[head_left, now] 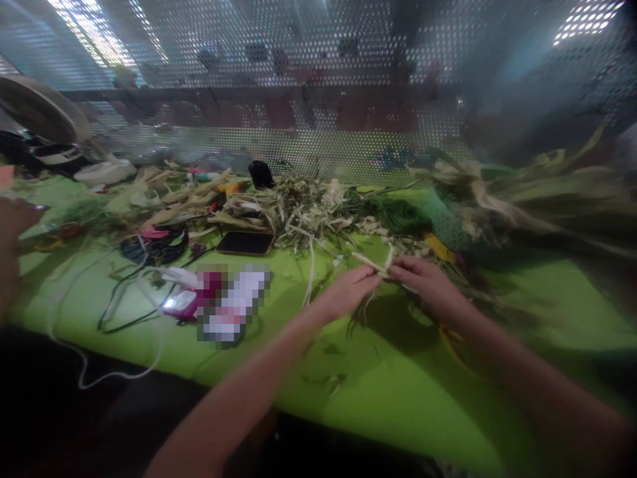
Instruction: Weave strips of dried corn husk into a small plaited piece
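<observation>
My left hand and my right hand meet over the green table, just right of the middle. Both pinch the same pale dried leaf strip, the left from below and the right from the side. Thin green strands hang down under my hands. A heap of dried husks and leaf strips lies just behind them.
A dark phone lies flat to the left of my hands. Cables, a pink device and a dark coil sit further left. Large dried leaves lie at right. A perforated screen backs the table. Another person's hand is at far left.
</observation>
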